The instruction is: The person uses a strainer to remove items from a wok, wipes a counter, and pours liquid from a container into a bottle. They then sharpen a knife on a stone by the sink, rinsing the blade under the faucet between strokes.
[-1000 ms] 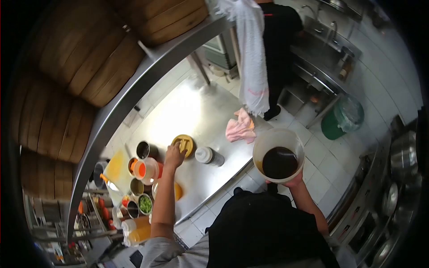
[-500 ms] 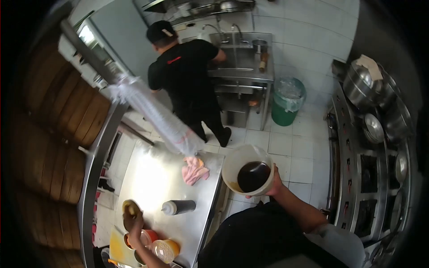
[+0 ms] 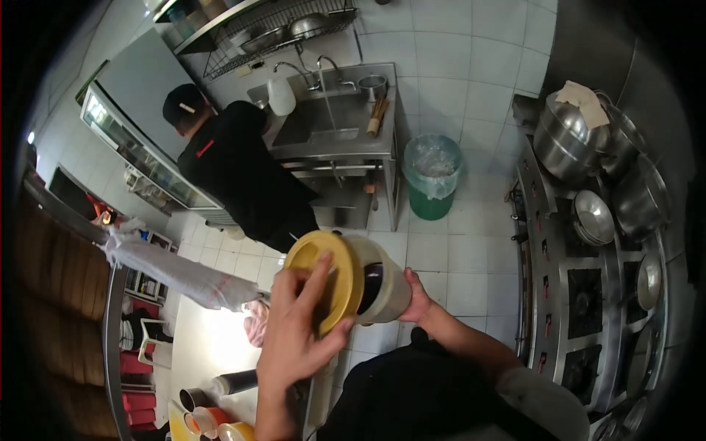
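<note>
My right hand [image 3: 415, 298] grips a white plastic tub [image 3: 386, 283] of dark liquid, tilted on its side in front of my chest. My left hand [image 3: 298, 334] holds a round yellow lid [image 3: 323, 279] and presses it against the tub's mouth. The lid hides most of the dark liquid. Both hands are above the edge of a steel worktable [image 3: 213, 345].
A person in black [image 3: 243, 173] stands at a steel sink [image 3: 331, 125] with a running tap. A green bin [image 3: 432, 176] stands beside it. Pots crowd the stove range [image 3: 596, 213] at the right. A squeeze bottle [image 3: 235, 382], sauce containers [image 3: 209, 420] and a pink cloth [image 3: 256, 323] lie on the worktable.
My left hand picked the yellow lid up from the table and brought it onto the tub. The tub tipped toward the lid. My view swung up toward the sink.
</note>
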`<state>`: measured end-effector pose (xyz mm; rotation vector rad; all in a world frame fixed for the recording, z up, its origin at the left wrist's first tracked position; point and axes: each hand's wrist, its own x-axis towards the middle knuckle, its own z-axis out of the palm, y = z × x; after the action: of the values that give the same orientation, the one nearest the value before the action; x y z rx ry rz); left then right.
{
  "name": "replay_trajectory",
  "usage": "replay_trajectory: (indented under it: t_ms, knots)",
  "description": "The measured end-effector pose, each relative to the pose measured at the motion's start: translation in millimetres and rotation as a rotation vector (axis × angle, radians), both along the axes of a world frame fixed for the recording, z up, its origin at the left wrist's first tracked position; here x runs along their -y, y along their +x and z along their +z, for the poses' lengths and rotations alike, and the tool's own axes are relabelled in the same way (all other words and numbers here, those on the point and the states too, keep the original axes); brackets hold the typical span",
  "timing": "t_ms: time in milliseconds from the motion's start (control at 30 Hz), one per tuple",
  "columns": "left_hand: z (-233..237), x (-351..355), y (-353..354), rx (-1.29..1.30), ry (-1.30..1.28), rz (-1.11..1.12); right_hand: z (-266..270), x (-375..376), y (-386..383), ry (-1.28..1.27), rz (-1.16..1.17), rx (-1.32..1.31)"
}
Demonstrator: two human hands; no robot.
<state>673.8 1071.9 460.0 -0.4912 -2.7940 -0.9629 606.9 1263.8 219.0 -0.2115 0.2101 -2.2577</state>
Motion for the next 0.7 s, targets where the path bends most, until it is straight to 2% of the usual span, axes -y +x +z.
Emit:
replay_trajectory:
  t_ms: [33, 233, 333, 400, 433, 500, 600, 700]
  knots:
    - [1.1, -15.2, -16.4, -0.016, -0.131, -0.004, 9.3, -6.5, -6.1, 0.003, -0.005, -0.056]
    - [-14.6, -48.4, -83.1, -0.002, -0.211, -0.032, 13.8, -22.5, -53.8, 0.083, -0.15, -0.099]
    - [-21.8, -55.1, -109.7, -0.151, -0.345, -0.05, 18.2, -26.2, -79.1, 0.05, -0.112, -0.116]
    - [-27.1, -57.2, -129.6, -0.22, -0.336, -0.104, 13.1, -25.1, -94.7, -0.002, -0.084, -0.033]
    - [-27.1, -56.9, -142.9, -0.287, -0.325, -0.148, 10.5, -24.6, -102.6, 0.115, -0.117, 0.053]
    - [-23.6, -53.6, -168.9, -0.298, -0.303, -0.253, 9.8, -25.8, -122.6, 0.093, -0.091, 0.084]
    - [-19.0, -42.5, -212.8, -0.268, -0.281, -0.298, 15.1, -30.5, -158.7, -0.015, -0.053, 0.007]
    - [-5.9, -33.1, -263.0, -0.273, -0.245, -0.36, 43.1, -32.0, -203.4, -0.041, -0.063, -0.038]
